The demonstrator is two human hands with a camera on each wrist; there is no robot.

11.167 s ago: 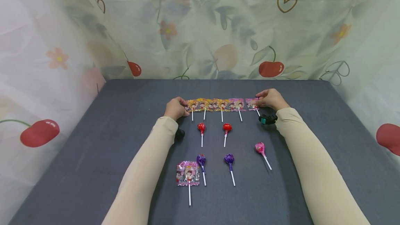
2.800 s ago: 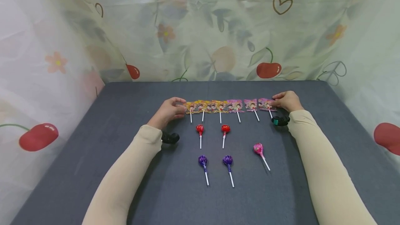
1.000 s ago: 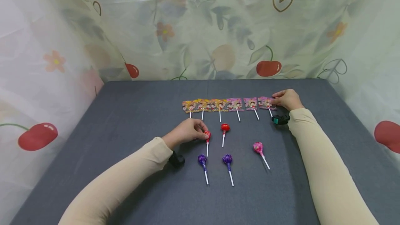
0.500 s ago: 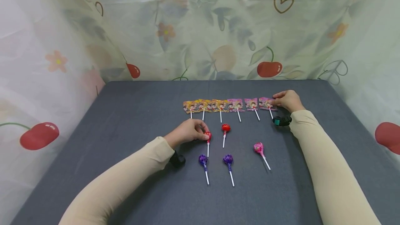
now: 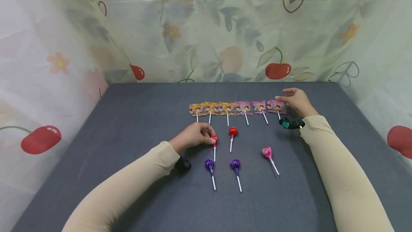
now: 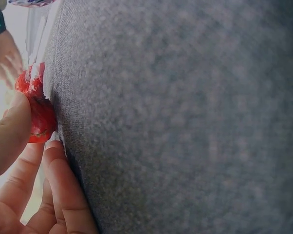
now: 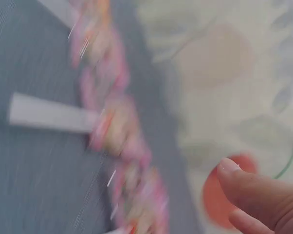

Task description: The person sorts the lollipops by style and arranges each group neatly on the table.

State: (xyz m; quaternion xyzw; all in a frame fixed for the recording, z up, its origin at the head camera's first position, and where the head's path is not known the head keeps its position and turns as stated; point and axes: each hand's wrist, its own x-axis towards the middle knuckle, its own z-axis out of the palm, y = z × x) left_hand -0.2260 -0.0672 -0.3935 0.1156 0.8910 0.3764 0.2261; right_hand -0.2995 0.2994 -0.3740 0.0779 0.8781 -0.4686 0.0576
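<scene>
In the head view my left hand (image 5: 193, 134) pinches a red-wrapped lollipop (image 5: 214, 139), its stick pointing toward me. The left wrist view has my thumb on the red head (image 6: 42, 119), low over the grey cloth. My right hand (image 5: 299, 102) hovers at the right end of a row of flat-packed lollipops, fingers apart and holding nothing. Nearest to it is the end pink-packed lollipop (image 5: 276, 106); another pink-packed lollipop (image 5: 259, 107) lies to its left. Blurred pink packets and a white stick (image 7: 51, 114) appear in the right wrist view.
A second red lollipop (image 5: 233, 131) lies right of my left hand. Two purple lollipops (image 5: 209, 164) are nearer me, and a pink ball lollipop (image 5: 267, 152) slants at right. Yellow packets (image 5: 227, 108) fill the row's left part. A patterned curtain (image 5: 206, 28) hangs behind the table.
The pink packet from the front left now ends the row at right. My left hand left the row and shifted a red lollipop slightly right and nearer. My right hand just let go and lifted.
</scene>
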